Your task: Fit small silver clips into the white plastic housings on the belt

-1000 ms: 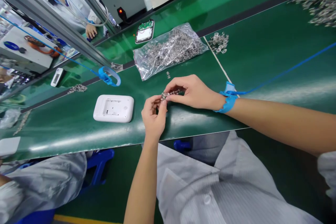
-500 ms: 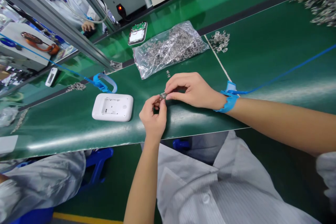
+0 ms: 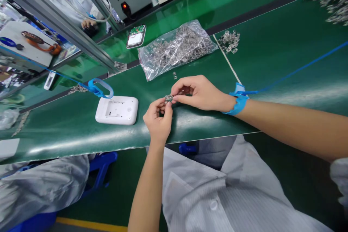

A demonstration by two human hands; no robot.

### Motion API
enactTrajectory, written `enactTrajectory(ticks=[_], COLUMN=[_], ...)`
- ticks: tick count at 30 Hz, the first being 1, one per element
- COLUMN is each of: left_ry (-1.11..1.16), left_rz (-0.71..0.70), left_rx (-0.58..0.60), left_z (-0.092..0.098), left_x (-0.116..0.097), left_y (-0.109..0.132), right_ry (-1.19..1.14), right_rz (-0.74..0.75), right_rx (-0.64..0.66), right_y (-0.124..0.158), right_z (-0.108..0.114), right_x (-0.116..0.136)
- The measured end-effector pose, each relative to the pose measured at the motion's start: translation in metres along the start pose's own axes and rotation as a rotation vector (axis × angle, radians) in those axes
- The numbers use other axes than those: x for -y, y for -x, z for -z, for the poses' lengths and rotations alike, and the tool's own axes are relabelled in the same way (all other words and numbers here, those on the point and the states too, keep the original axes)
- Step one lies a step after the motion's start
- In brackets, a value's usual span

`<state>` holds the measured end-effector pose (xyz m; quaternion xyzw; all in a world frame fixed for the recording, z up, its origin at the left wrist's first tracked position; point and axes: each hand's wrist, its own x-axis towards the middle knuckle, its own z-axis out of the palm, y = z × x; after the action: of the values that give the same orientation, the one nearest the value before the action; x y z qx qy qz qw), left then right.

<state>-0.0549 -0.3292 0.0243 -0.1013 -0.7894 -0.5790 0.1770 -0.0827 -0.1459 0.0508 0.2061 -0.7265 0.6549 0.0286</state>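
My left hand (image 3: 159,117) pinches small shiny metal spring contacts (image 3: 168,98) between thumb and index finger, above the green work surface. From the right, my right hand (image 3: 199,93) closes its thumb and fingertips at the edge of the same pieces, with the wrist in a blue strap (image 3: 239,102). The exact shape of the pieces is partly covered by my fingers. Just beyond my right hand lie a few loose spring contacts (image 3: 174,75). A clear plastic bag (image 3: 178,49) full of such metal parts rests behind both hands.
A white plastic housing (image 3: 116,110) with a recessed compartment lies left. Loose metal parts form a small pile (image 3: 230,41) and a larger heap (image 3: 333,1) at right. A device with a green circuit board (image 3: 136,36) sits on the rear belt. A blue wrist strap (image 3: 100,88) hangs near the housing.
The circuit-board device on the rear belt and a small white device have shifted left. The hanging blue strap has swung left and down. My hands stay together, with the metal pieces slightly turned.
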Motion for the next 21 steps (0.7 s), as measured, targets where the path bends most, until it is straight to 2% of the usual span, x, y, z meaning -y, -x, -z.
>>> enactTrajectory(ticks=[6,8,11,13,17,21], left_ry=[0.035,-0.058,-0.29,-0.397,-0.499,-0.545], left_rz=[0.035,-0.058,-0.313,-0.431,-0.495,-0.518], left_rx=[0.0,-0.042,-0.078,-0.107,-0.18,-0.202], left_z=[-0.0017,-0.0008,0.0008,0.0014,0.0008,-0.0002], left_x=[-0.0022,-0.0032,-0.0057,-0.0072,-0.0076,-0.0062], left_y=[-0.0012,-0.0016,-0.0022,-0.0021,-0.0005,0.0017], right_ry=[0.014,0.026,0.038,0.04,0.028,-0.011], right_rz=[0.026,0.035,0.046,0.057,0.06,0.046], right_rx=[-0.092,-0.113,-0.124,-0.115,-0.098,-0.096], right_y=[0.0021,0.0024,0.0028,0.0032,0.004,0.0046], right_z=[-0.004,-0.0047,-0.0054,-0.0059,-0.007,-0.0077], right_x=[0.0004,0.0005,0.0012,0.0023,0.0054,0.0069])
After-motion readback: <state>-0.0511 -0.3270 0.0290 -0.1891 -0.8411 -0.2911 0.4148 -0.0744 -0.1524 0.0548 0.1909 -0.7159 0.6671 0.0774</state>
